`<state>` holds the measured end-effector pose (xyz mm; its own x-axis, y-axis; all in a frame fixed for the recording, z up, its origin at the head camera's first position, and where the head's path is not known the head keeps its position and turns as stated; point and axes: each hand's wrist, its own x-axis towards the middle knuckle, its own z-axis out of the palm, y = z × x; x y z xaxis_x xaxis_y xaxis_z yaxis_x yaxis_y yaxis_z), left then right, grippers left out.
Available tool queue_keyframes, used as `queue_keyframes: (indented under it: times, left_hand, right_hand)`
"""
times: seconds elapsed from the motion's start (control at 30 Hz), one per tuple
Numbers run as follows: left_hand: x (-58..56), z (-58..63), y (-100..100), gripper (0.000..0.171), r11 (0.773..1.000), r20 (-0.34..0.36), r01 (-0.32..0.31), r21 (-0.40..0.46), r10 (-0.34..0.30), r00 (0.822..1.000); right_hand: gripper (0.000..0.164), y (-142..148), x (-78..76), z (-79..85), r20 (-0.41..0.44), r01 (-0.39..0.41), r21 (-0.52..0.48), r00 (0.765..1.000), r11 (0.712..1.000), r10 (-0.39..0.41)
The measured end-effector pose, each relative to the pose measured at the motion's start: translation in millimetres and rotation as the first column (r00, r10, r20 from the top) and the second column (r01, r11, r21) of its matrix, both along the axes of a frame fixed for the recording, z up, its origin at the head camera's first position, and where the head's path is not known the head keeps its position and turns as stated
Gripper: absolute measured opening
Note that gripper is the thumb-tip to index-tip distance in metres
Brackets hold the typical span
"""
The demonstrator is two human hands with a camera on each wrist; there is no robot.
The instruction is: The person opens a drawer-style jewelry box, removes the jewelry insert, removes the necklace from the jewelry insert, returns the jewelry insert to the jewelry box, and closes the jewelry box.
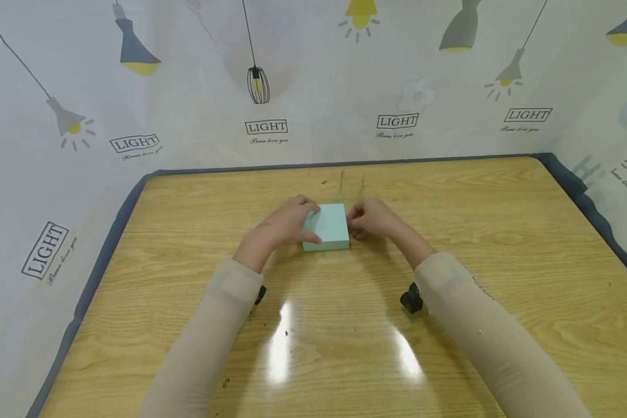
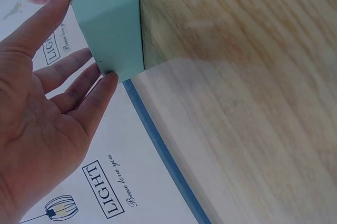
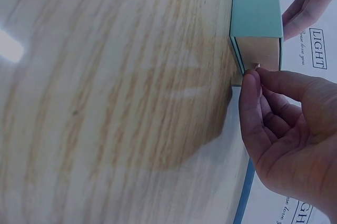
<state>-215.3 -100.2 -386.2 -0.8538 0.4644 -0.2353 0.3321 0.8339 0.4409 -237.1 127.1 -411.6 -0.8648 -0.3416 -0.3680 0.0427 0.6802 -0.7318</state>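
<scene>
A mint-green box (image 1: 326, 225) lies flat on the wooden table, its lid-like top facing up. My left hand (image 1: 282, 225) holds the box from the left, thumb at the near edge and fingers at the far side. In the left wrist view, the fingertips press on the box's green faces (image 2: 108, 23). At the opposite end my right hand (image 1: 372, 218) pinches a small pale tab (image 3: 257, 66) between thumb and index finger. The right wrist view shows this end face (image 3: 260, 50) as paler, framed by the green cover. Most of the tab is hidden by the fingertips.
The wooden table (image 1: 188, 232) stretches out on all sides, with a dark blue edge (image 1: 292, 167) along the back. Behind it hangs a white cloth (image 1: 324, 87) printed with lamps. Small black devices (image 1: 411, 298) show beneath both wrists.
</scene>
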Motion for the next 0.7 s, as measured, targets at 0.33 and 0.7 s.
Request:
queue_keyframes:
  times: [0.33,0.7]
  left_hand:
    - [-1.4,-1.8,-1.0,0.077,1.0,-0.002,0.006,0.001,-0.006,1.0]
    - [-1.4,-2.0,-1.0,0.076,1.0,0.005,0.002,0.005,-0.002,1.0]
  right_hand:
    - [0.018,-0.2,0.8,1.9,0.01,0.007,-0.009,1.0,1.0,-0.007]
    - [0.017,0.4,0.1,1.5,0.018,0.009,-0.018,1.0,1.0,-0.009]
